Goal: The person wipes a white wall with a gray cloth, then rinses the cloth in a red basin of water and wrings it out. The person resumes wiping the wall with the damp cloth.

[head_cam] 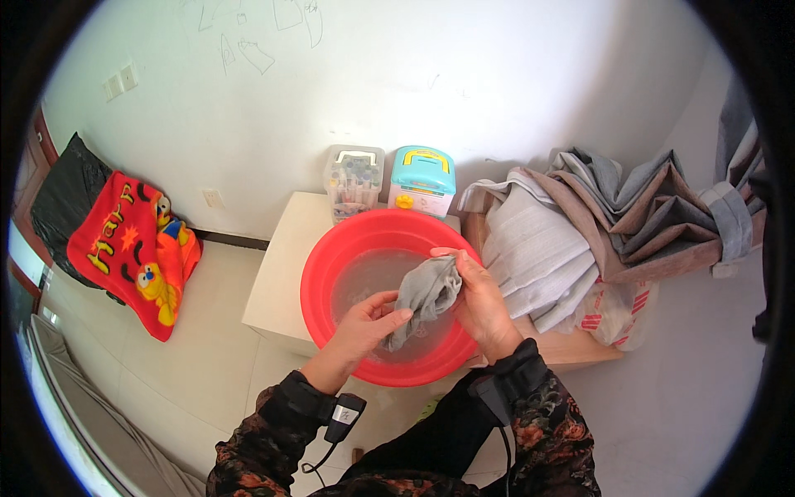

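Between my hands hangs a wet grey cloth (428,289), bunched up above a red plastic basin (320,267). My left hand (366,323) pinches its lower left side between thumb and fingers. At the upper right end, my right hand (481,298) grips the cloth, with the fingers partly hidden behind it. Cloudy water (366,279) with some bubbles fills the lower part of the basin. The cloth's lower tip dangles over the water; whether it touches the surface I cannot tell.
The basin stands on a white cabinet (282,267). Behind it are a clear box of markers (354,180) and a turquoise-lidded box (423,171). Grey-brown curtains (658,217) lie bunched at right near a plastic bag (621,310). A red printed blanket (130,248) is at left.
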A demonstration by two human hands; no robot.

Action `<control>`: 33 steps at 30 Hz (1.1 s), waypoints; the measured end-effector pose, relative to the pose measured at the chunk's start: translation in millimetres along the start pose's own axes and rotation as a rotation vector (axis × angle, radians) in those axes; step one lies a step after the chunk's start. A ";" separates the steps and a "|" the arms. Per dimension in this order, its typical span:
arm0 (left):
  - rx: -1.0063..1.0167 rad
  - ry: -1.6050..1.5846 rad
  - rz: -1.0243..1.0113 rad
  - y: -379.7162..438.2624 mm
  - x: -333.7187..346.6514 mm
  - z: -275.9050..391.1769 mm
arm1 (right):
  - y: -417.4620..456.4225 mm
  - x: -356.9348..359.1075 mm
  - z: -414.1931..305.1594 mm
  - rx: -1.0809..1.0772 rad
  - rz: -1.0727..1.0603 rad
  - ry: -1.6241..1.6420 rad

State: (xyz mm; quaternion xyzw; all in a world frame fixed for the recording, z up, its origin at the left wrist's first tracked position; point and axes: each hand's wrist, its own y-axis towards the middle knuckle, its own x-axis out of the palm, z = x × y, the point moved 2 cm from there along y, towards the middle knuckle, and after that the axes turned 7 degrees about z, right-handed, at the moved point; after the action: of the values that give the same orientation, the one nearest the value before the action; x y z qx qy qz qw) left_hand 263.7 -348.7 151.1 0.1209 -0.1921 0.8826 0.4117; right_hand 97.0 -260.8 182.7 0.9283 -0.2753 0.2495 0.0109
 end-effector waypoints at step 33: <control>0.264 0.135 0.225 29.1 -10.6 -22.8 | -14.7 23.7 -10.0 -0.083 -0.058 -0.212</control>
State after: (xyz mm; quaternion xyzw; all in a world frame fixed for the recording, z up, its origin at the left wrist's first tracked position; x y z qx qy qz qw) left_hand 246.7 -363.0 119.8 0.0923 -0.0587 0.9467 0.3031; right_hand 117.2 -258.7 204.3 0.9558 -0.2582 0.1377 0.0275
